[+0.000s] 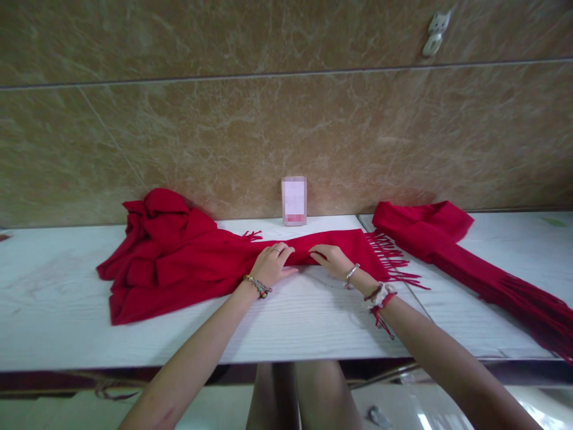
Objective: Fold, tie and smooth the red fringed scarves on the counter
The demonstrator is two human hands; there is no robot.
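Observation:
A long red scarf (179, 257) lies across the white tabletop, bunched in loose folds at the left and narrowed to a flat folded strip toward the right, where its fringe spreads out. My left hand (271, 263) rests on the middle of this strip, fingers over the cloth and thumb held apart near the front edge. Just to its right, my right hand (330, 258) is closed, its fingertips pinching the same strip. What lies under both palms is hidden.
A second folded red scarf (430, 239) lies on the right, its fringe reaching the table's front edge. A phone (294, 201) with a blurred screen leans on the marble-patterned wall (224, 137) behind. A white cat-shaped hook (436, 33) hangs above. The white table (304, 322) has a seam.

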